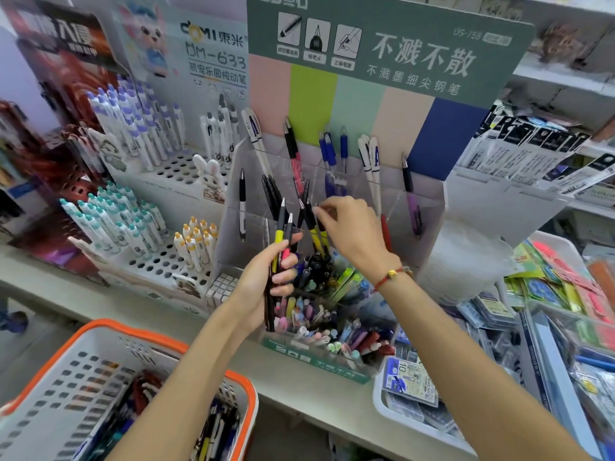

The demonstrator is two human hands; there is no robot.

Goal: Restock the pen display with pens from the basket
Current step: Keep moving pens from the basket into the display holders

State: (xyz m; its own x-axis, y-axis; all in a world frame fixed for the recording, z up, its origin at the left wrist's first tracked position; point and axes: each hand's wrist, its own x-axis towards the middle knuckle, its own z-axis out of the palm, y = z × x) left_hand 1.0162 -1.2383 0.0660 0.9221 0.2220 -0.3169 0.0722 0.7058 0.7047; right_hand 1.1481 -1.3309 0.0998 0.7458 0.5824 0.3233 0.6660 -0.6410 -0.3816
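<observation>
A clear acrylic pen display (429,207) with a green header stands on the shelf in front of me, holding several loose pens in its tiers. My left hand (266,281) grips a bundle of pens (281,241), black, yellow and pink, upright before the display's middle tier. Just to the right, my right hand (349,224) pinches the top of a black-and-yellow pen (312,229) standing in that tier. The white basket with an orange rim (109,327) sits at lower left, with several pens lying in it.
White peg racks of capped pens (139,227) stand to the left of the display. A box of refills (532,161) sits upper right, and trays of packaged stationery (412,384) crowd the shelf at right. The grey shelf edge (299,404) runs between basket and display.
</observation>
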